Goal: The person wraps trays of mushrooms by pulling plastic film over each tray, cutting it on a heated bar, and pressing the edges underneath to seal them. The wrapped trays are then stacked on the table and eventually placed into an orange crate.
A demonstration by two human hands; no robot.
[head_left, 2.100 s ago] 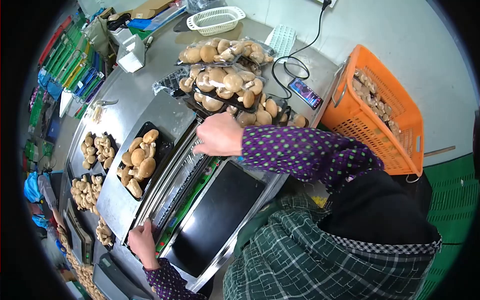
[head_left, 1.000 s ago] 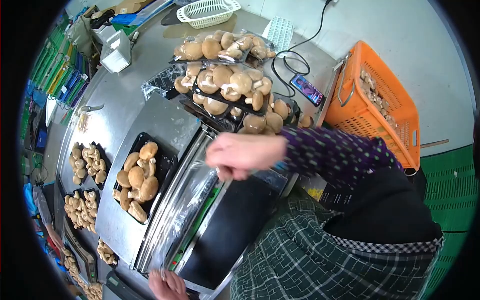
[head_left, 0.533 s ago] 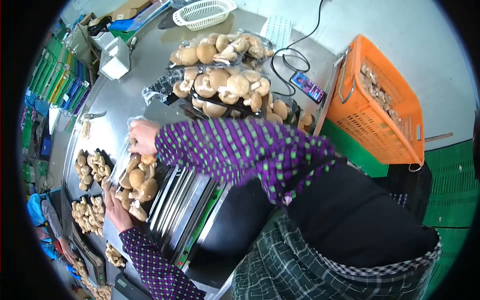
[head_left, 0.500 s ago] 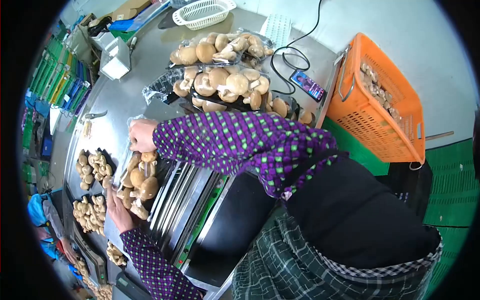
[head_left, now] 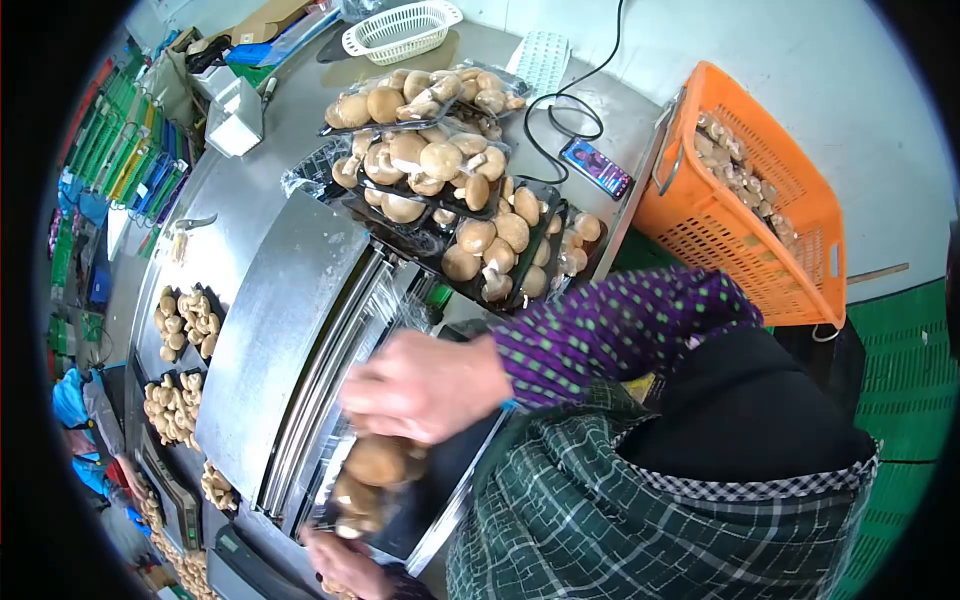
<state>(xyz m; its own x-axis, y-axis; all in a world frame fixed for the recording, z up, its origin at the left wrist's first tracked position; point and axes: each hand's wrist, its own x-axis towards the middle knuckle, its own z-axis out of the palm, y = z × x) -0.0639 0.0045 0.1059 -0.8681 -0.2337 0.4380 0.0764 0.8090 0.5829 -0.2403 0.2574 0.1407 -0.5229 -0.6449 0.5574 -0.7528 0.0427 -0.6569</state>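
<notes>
A tray of brown mushrooms [head_left: 375, 470] is tilted over the rollers and black pad of a film wrapping machine [head_left: 285, 340]. My right hand [head_left: 425, 385], smeared by motion, is closed around the tray's upper end and hides part of it. At the lower end, my left hand [head_left: 345, 565] is closed on the tray's edge; its fingertips show only in part. Clear plastic film [head_left: 400, 305] shines across the rollers just beyond my right hand.
Wrapped mushroom trays [head_left: 430, 160] are piled along the back, near a phone [head_left: 597, 167] and a black cable. An orange crate [head_left: 745, 200] holding mushrooms stands at the right. Smaller mushroom trays [head_left: 172, 408] lie at the left, and a white basket [head_left: 400, 32] at the far edge.
The mushroom tray and both hands have moved from the machine's metal top plate toward my body, over the rollers and black pad. The plate and more wrapped trays are now uncovered.
</notes>
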